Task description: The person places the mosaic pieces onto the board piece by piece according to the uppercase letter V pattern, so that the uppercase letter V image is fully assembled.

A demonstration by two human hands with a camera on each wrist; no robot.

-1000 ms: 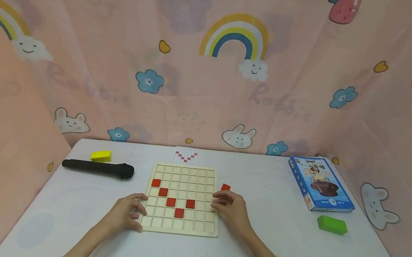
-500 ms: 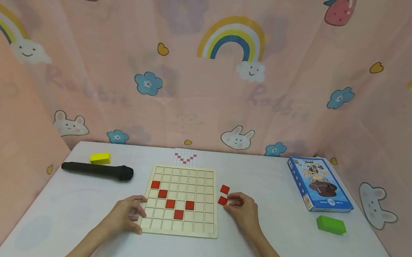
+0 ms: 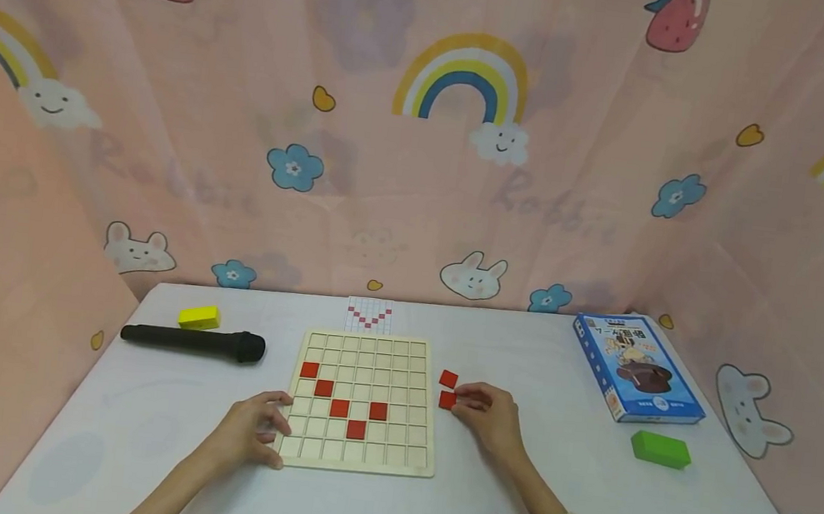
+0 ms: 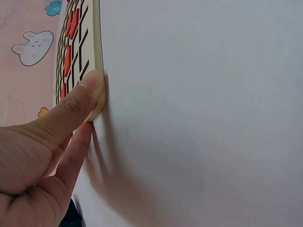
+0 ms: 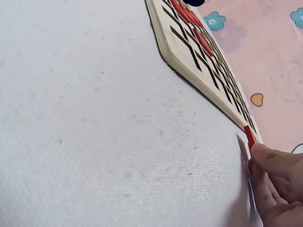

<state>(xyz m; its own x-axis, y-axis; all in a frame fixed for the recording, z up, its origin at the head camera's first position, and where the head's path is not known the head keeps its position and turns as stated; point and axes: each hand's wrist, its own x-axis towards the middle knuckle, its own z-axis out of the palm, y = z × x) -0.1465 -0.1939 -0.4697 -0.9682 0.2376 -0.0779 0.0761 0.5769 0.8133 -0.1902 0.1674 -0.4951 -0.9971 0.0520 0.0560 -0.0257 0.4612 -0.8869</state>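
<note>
A pale grid board lies mid-table, with several red square tiles set in its cells as a diagonal that descends rightward, then turns up. My left hand grips the board's near left corner, thumb on the near edge and a finger against the left side. Just right of the board, my right hand pinches a loose red tile between thumb and finger, as the right wrist view shows at the tile's edge. A second loose red tile lies right behind it.
Behind the board is a gridded paper card with a red V pattern. A black microphone and a yellow block lie at the back left. A blue box and a green block are at the right.
My right hand has moved right, from the board's right edge to the loose red tile beside it. The tile under its fingers has turned slightly straighter. My left hand keeps its place.
</note>
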